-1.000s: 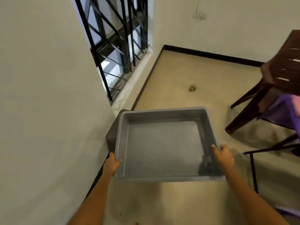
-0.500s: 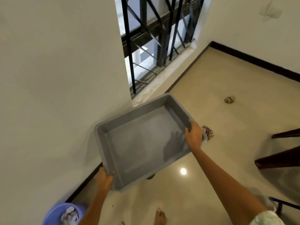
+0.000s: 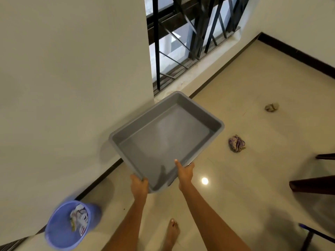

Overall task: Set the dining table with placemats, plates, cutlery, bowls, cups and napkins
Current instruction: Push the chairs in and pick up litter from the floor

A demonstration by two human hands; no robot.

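Matt grey plastic for the tray (image 3: 163,134), smooth inside, faint sheen on its floor. Glossy polished tile on the floor (image 3: 253,178), a lamp glare mirrored at five o'clock of the tray. Translucent blue plastic for the bin (image 3: 59,234) at seven o'clock, crumpled paper within. Black painted metal in the window grille (image 3: 190,33) at twelve. Matt painted wall (image 3: 72,69).

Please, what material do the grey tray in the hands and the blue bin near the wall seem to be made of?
Grey tray: probably moulded plastic, matt finish; one piece with rounded corners and a rolled rim, dull sheen only.
Blue bin: likely thin plastic, slightly glossy; uniform colour and smooth wall, though blurred here.
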